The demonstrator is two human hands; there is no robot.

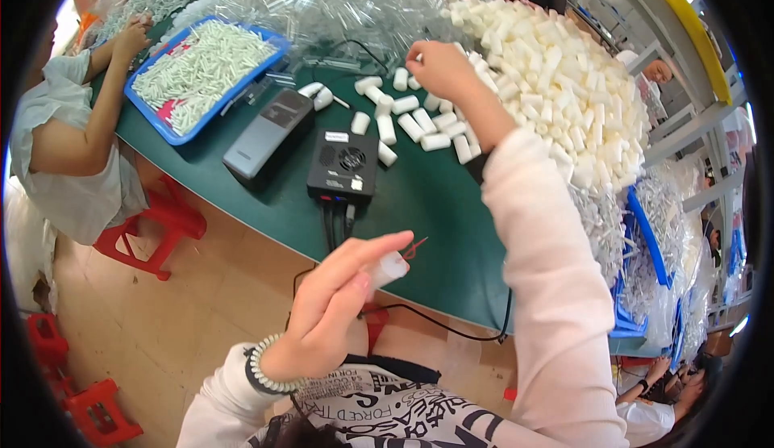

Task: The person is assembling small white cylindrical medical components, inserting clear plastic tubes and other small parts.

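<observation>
White cylinder [392, 267], round end showing, thin red strand [416, 247] beside it; left fingers [369, 249] clasping it, right fingers [416, 51] can't tell.

The left hand [322, 307] grips a white cylinder [392, 268] at lower centre; the right hand [445, 69] is beside a cream-coloured pile [564, 85], upper right.

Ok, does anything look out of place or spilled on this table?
The black box and grey device look odd: electronics near loose white cylinders. Those cylinders lie scattered by the heap, perhaps pulled out rather than spilled.
</observation>
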